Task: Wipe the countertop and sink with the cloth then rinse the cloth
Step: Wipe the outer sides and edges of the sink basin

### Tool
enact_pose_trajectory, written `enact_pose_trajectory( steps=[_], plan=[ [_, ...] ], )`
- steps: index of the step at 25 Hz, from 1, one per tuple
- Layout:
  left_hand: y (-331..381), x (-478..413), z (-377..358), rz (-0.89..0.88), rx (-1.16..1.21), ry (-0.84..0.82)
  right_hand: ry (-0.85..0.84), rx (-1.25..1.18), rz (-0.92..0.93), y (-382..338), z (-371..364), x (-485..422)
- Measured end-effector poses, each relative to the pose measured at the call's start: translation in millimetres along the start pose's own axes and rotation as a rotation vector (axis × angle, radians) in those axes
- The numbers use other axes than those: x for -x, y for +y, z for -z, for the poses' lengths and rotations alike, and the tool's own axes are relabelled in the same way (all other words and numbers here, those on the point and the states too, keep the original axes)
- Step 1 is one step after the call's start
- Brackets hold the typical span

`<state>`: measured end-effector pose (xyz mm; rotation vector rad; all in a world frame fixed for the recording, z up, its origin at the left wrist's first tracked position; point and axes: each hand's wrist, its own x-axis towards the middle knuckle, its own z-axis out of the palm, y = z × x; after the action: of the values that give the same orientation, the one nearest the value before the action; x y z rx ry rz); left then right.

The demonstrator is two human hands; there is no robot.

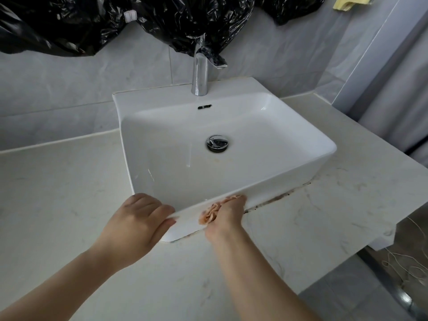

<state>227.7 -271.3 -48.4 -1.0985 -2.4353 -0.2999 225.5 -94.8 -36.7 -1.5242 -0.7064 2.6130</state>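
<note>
Curled on the near rim of the sink point(254, 135), the left hand point(141, 218) keeps a narrow grip, fingers on the edge and thumb on the outer face, probably to steady the person leaning in. Just beside it, the pinkish cloth point(209, 214) is bunched in the right hand point(228, 214), whose grip is closed round it and presses it against the sink's front wall, below the rim. That suits scrubbing the outside face. Further right, dark grime point(278, 198) lines the seam where sink meets surface point(58, 193), likely the next stretch. Rinsing looks some way off; the faucet point(199, 72) runs dry.
</note>
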Motion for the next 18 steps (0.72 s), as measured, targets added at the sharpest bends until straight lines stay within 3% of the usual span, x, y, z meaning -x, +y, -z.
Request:
enact_pose_trajectory(
  steps=[2,7,12,18],
  plan=[
    [-8.7,11.6,3.5,0.022,0.023,0.002,-0.032,0.024,0.015,20.2,-3.6,12.6],
    [-6.5,18.9,-1.5,0.067,0.11,0.049,-0.171,-0.055,-0.142,53.1,-5.3,40.6],
    [-4.2,19.6,0.5,0.083,0.154,0.059,-0.088,0.016,-0.048,38.9,-4.3,35.4],
    [-8.8,24.5,6.3,0.064,0.246,-0.003,-0.232,0.025,-0.246,67.3,-0.8,50.9]
  ],
)
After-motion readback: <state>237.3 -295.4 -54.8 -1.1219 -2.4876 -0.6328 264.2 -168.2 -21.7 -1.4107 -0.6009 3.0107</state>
